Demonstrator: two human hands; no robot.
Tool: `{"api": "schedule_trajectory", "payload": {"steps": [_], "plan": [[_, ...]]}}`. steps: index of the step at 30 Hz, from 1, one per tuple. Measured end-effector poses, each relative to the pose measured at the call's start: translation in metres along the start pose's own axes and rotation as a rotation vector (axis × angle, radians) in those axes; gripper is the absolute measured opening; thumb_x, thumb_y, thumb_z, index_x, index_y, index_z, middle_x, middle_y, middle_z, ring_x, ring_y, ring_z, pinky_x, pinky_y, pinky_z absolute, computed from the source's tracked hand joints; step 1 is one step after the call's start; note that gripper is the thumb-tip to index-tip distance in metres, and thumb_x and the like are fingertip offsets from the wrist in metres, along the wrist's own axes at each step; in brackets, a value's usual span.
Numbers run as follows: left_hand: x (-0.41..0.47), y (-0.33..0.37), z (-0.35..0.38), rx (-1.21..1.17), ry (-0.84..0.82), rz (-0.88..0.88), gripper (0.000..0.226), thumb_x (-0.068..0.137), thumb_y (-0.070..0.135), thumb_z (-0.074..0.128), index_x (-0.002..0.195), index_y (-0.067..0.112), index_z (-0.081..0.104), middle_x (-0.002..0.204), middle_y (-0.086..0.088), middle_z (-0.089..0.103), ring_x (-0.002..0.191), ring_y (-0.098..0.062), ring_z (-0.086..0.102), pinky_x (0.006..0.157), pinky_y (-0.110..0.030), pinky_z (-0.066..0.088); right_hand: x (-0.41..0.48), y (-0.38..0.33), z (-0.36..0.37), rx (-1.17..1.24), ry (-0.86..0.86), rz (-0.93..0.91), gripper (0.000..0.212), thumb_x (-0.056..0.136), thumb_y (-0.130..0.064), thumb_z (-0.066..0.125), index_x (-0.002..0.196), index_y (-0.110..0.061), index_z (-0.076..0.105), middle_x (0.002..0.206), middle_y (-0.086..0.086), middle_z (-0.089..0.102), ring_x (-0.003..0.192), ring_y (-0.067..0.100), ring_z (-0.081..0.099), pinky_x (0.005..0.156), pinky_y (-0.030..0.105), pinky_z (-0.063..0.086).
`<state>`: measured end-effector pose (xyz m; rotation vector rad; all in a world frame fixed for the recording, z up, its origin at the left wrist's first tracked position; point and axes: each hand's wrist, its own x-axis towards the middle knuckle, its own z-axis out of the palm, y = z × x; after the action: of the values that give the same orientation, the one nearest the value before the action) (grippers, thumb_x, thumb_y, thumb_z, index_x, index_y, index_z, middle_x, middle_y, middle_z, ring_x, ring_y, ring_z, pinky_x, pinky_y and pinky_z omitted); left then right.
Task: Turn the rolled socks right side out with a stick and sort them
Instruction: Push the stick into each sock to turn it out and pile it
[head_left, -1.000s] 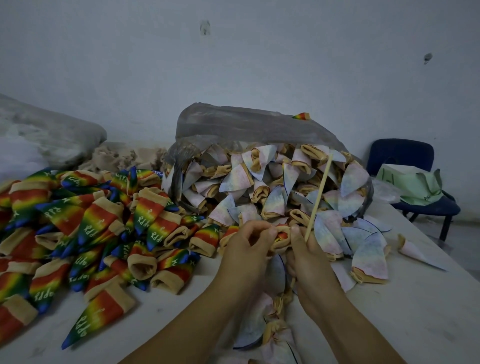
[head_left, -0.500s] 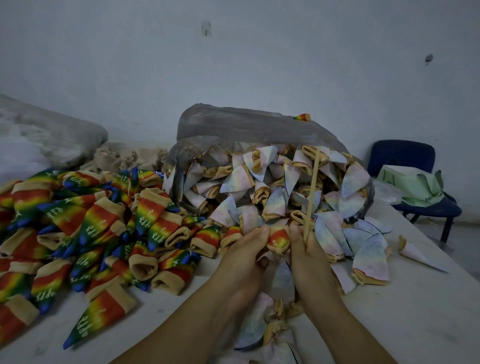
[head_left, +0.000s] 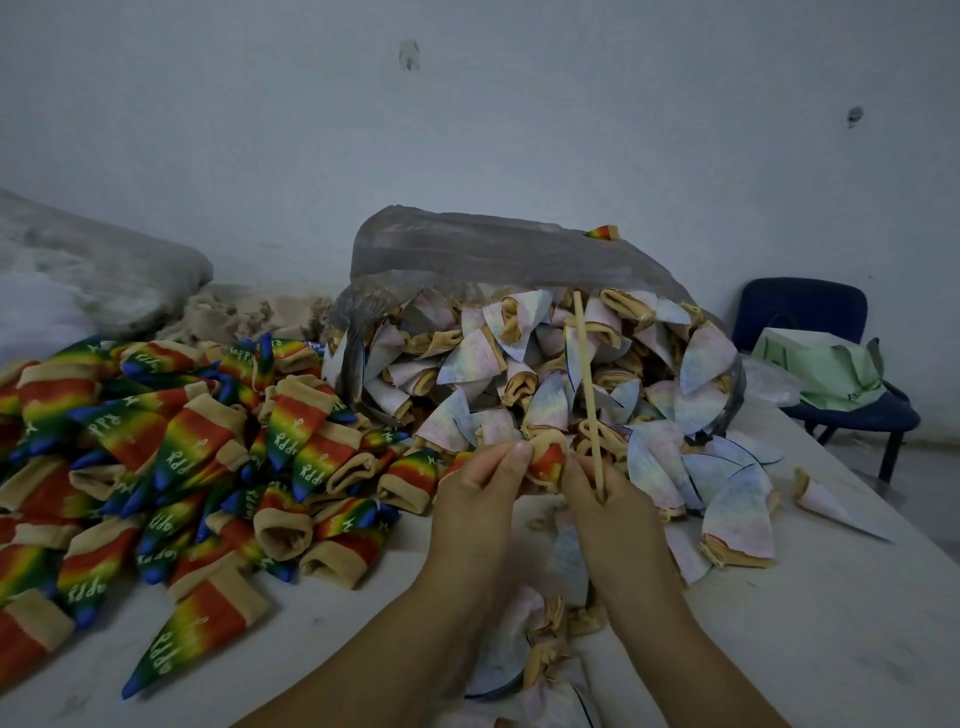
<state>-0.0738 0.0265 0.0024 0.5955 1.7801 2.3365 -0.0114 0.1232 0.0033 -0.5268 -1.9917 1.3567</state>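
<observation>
Between my hands sits one sock (head_left: 548, 460), its red and rainbow outside showing below a tan cuff. My left hand (head_left: 480, 499) pinches its cuff from the left. My right hand (head_left: 605, 501) grips the thin wooden stick (head_left: 586, 384), which points up and slightly left, and touches the sock's right side. A heap of pale inside-out socks (head_left: 540, 374) spills from a clear plastic bag (head_left: 493, 254) behind my hands. Turned rainbow socks (head_left: 171, 447) lie spread over the left of the table.
The white table (head_left: 831, 623) runs to an edge at the right. A blue chair (head_left: 831, 374) beyond it carries a green bag (head_left: 826, 369). Grey sacks (head_left: 93, 270) and beige cloth (head_left: 249, 312) lie at the back left. More pale socks (head_left: 545, 654) sit between my forearms.
The sock's rainbow outside has come further out between my hands. The stick has swung from leaning right to leaning slightly left. Both hands stayed near the same spot.
</observation>
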Motion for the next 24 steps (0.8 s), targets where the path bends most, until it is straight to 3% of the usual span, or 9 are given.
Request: {"api": "schedule_trajectory", "payload": {"steps": [3,5,7,9,11,15,18,21,24], "plan": [[-0.002,0.004,-0.002,0.121,-0.019,0.112,0.016,0.096,0.015,0.060,0.090,0.020,0.075,0.095,0.001,0.074,0.093,-0.008,0.067,0.082,-0.022,0.053,0.002,-0.002,-0.003,0.150,-0.035,0.103,0.013,0.090,-0.036,0.059,0.080,-0.033,0.066,0.073,-0.009,0.070,0.067,0.001,0.065,0.053,0.015,0.048],[-0.002,0.003,-0.002,0.138,-0.033,0.114,0.016,0.096,0.012,0.059,0.092,0.015,0.074,0.097,-0.005,0.073,0.096,-0.016,0.068,0.087,-0.031,0.054,0.003,-0.003,-0.006,0.208,-0.060,0.132,0.008,0.089,-0.029,0.062,0.084,-0.029,0.067,0.074,-0.014,0.071,0.069,-0.004,0.064,0.051,0.009,0.047],[-0.004,0.002,0.000,0.093,-0.028,0.046,0.017,0.097,0.015,0.058,0.095,0.013,0.074,0.099,-0.010,0.074,0.098,-0.022,0.069,0.088,-0.036,0.056,0.004,-0.004,-0.007,0.248,-0.055,0.190,0.007,0.089,-0.024,0.062,0.089,-0.024,0.069,0.076,-0.007,0.072,0.067,0.002,0.066,0.052,0.011,0.047],[-0.004,0.004,0.002,-0.119,-0.031,-0.136,0.020,0.099,0.019,0.055,0.096,0.011,0.074,0.095,-0.011,0.076,0.091,-0.020,0.072,0.076,-0.030,0.058,0.005,-0.005,-0.007,0.340,-0.042,0.275,0.010,0.090,-0.020,0.058,0.092,-0.017,0.068,0.064,0.004,0.066,0.053,0.012,0.059,0.048,0.019,0.045],[-0.001,0.009,0.003,-0.435,-0.063,-0.335,0.020,0.099,0.018,0.053,0.095,0.007,0.070,0.090,-0.010,0.075,0.078,-0.015,0.072,0.063,-0.021,0.057,0.006,-0.010,-0.005,0.543,-0.060,0.336,0.013,0.094,-0.015,0.052,0.086,-0.011,0.061,0.046,0.003,0.043,0.036,0.010,0.036,0.038,0.022,0.032],[0.008,0.017,-0.003,-0.787,-0.123,-0.516,0.019,0.102,0.015,0.048,0.100,0.003,0.062,0.081,-0.008,0.065,0.057,-0.007,0.054,0.041,-0.013,0.040,0.002,-0.020,-0.002,0.945,-0.222,0.362,0.030,0.096,-0.011,0.046,0.069,-0.012,0.058,0.040,-0.004,0.028,0.031,0.004,0.020,0.033,0.017,0.023],[0.009,0.021,-0.006,-0.840,-0.183,-0.562,0.023,0.101,0.005,0.044,0.086,-0.001,0.061,0.069,-0.009,0.062,0.045,-0.006,0.043,0.035,-0.012,0.028,-0.002,-0.019,-0.001,0.963,-0.339,0.304,0.030,0.096,-0.011,0.044,0.074,-0.010,0.065,0.044,-0.003,0.027,0.033,0.004,0.020,0.036,0.018,0.023],[0.011,0.019,-0.005,-0.809,-0.213,-0.602,0.032,0.089,-0.004,0.047,0.064,-0.004,0.068,0.065,-0.014,0.065,0.039,-0.007,0.044,0.031,-0.013,0.026,-0.002,-0.016,0.000,0.918,-0.386,0.278,0.018,0.098,-0.011,0.041,0.097,-0.004,0.057,0.045,-0.002,0.031,0.034,0.004,0.021,0.037,0.018,0.026],[0.014,0.012,-0.004,-0.735,-0.144,-0.642,0.042,0.094,-0.008,0.042,0.061,-0.005,0.068,0.062,-0.013,0.063,0.039,-0.008,0.044,0.031,-0.014,0.027,-0.002,-0.010,-0.004,0.909,-0.410,0.278,0.019,0.097,-0.013,0.042,0.103,-0.002,0.056,0.055,0.001,0.042,0.036,0.003,0.022,0.038,0.017,0.028]]}}
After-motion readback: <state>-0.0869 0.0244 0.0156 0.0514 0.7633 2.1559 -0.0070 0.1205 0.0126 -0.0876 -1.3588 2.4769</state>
